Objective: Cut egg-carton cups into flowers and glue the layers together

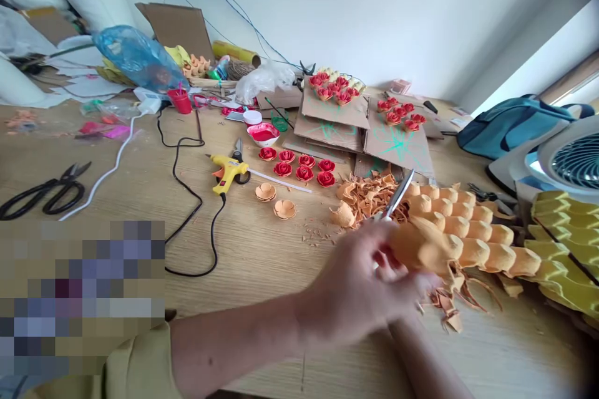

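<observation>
Crowding the hands: orange egg tray, paper scraps, red roses.

Across the pale wooden table lie a yellow glue gun with its black cord, black-handled scissors at the left, red paper roses in two rows, a small white bowl of red paint, flattened brown cardboard sheets and a blue backpack.
</observation>
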Motion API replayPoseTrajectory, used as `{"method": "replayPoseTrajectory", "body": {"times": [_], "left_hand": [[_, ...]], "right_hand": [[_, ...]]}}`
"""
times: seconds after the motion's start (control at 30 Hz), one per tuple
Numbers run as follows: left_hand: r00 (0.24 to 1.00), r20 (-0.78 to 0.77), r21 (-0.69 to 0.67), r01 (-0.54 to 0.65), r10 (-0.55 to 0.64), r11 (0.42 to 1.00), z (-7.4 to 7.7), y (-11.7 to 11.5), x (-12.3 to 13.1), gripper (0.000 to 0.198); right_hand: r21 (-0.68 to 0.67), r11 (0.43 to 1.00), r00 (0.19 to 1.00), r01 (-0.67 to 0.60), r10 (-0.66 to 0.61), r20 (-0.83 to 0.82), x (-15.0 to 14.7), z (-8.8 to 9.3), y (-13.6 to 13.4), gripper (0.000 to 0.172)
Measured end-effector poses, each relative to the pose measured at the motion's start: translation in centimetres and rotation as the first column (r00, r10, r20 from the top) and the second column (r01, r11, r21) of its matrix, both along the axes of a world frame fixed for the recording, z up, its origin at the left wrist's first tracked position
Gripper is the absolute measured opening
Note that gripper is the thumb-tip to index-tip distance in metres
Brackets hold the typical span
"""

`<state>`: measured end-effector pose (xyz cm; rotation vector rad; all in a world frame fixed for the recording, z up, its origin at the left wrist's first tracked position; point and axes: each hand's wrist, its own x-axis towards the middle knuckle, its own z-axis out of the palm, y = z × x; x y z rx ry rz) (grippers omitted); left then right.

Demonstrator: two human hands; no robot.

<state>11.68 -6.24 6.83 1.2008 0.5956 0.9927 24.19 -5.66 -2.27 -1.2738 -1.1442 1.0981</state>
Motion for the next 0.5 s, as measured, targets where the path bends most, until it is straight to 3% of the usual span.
{"method": "replayPoseTrajectory", "body": {"times": [0.07, 0.13, 0.3, 0.4, 0.5], "left_hand": [[0.98, -0.044, 0.031, -0.193, 0.194, 0.981, -1.9, 2.6, -0.7, 0.019], [0.949, -0.076, 0.12, -0.294, 0.304, 0.948, -4.3, 4.7, -1.5, 0.017], [0.882, -0.182, 0.305, -0.37, 0.435, 0.877, -9.0, 6.9, -2.9, 0.018], [0.837, -0.179, 0.468, -0.389, 0.516, 0.794, -9.7, 7.2, -2.9, 0.022], [0.836, -0.146, 0.532, -0.385, 0.529, 0.755, -9.0, 8.0, -2.0, 0.02]], "right_hand": [[0.061, 0.998, 0.999, 0.035, -0.034, -0.017, -0.1, 0.1, 0.0, 0.031], [0.117, 0.992, 0.999, 0.035, -0.032, -0.034, -0.3, 0.3, -0.1, 0.029], [0.117, 0.991, 0.998, -0.064, 0.061, 0.033, -1.0, 0.9, -0.5, 0.029], [0.117, 0.991, 0.995, -0.069, 0.06, 0.078, -1.0, 0.8, -0.4, 0.03], [0.127, 0.989, 0.995, -0.071, 0.061, 0.078, -0.8, 0.3, -0.3, 0.029]]}}
